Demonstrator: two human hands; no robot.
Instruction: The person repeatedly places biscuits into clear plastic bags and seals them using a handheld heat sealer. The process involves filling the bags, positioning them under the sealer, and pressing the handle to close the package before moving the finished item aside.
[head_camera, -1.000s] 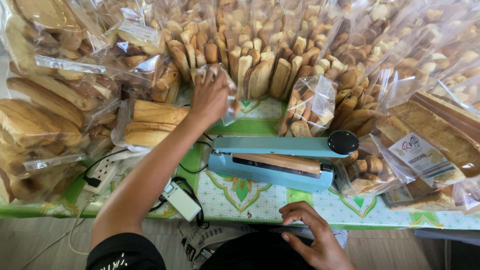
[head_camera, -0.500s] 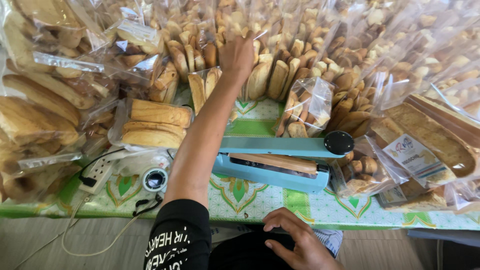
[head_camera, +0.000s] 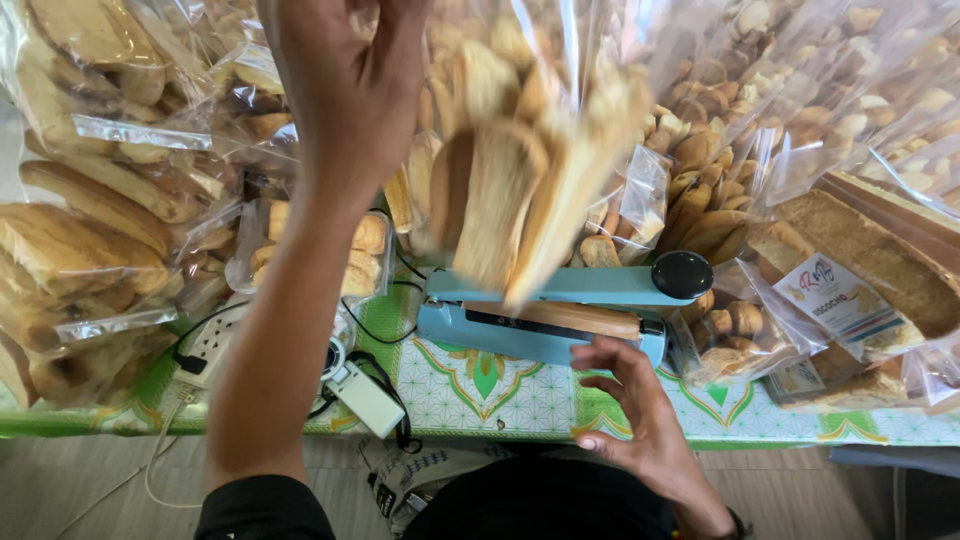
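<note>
Clear plastic wraps nearly everything in view. The left hand (head_camera: 350, 90) is raised close to the camera, fingers closed on the top of a bag of rusks (head_camera: 520, 170); held from above, the bag hangs with its slices dropped to the bottom, in the air over the blue sealer (head_camera: 560, 305). The grip itself is partly cut off by the top edge of the frame, so I cannot tell how the neck of the bag is gathered. The bag is blurred, and its lower end covers part of the sealer's arm.

The right hand (head_camera: 640, 420) is open with fingers loosely spread, holding nothing, just in front of the sealer's near edge and apart from it, at the worktop (head_camera: 500, 395) edge. The sealer lies across the worktop with its black knob (head_camera: 682, 274) to the right and its wooden bar facing the person, within easy reach of both hands.

Filled bags (head_camera: 90, 210) are heaped to the left, behind and to the right, leaving only the strip around the sealer free. A white power strip (head_camera: 210, 345) and a small white box (head_camera: 365, 398) with black cables lie left of the sealer, likely feeding it, though the cable run is hidden behind the forearm. A labelled pack (head_camera: 840, 300) lies at the right; bags further back are too crowded to tell apart.
</note>
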